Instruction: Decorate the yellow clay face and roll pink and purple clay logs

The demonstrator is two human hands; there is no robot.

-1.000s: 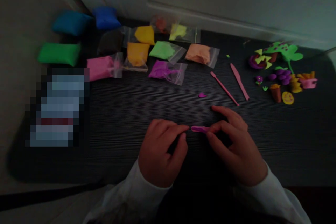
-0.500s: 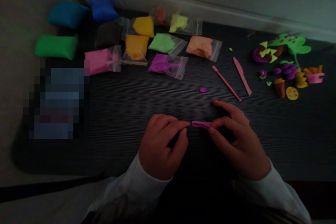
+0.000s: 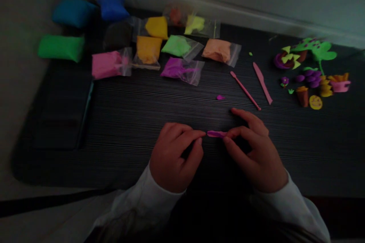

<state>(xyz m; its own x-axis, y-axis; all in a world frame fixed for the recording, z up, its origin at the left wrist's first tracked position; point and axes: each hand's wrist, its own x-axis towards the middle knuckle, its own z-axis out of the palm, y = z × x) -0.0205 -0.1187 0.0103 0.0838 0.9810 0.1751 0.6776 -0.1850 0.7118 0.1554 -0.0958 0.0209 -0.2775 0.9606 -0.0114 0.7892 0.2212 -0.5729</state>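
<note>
My right hand [image 3: 253, 150] pinches the right end of a thin purple and pink clay strip [image 3: 213, 134] between thumb and forefinger, its other fingers stretched outward. My left hand [image 3: 176, 157] has its thumb drawn in against the forefinger, whose tip is right at the strip's left end; whether they touch, and whether anything is in that pinch, is hidden. Above the strip lies a small purple clay drop [image 3: 220, 98]. Beyond my right hand are a pink modelling stick [image 3: 245, 90] and a pink plastic clay knife [image 3: 262, 83].
Bagged clay lies along the back, including purple [image 3: 176, 69], orange [image 3: 148, 50] and pink [image 3: 107, 64] packets. Small clay models, among them grapes [image 3: 310, 78] and a smiling yellow disc [image 3: 315, 102], sit at right. A phone [image 3: 61, 110] rests on the dark table [image 3: 128, 121] at left.
The phone's screen, lit earlier, is now dark. The view has tilted slightly, so things sit higher in the picture than a second ago. Both hands keep nearly the same pose around the strip.
</note>
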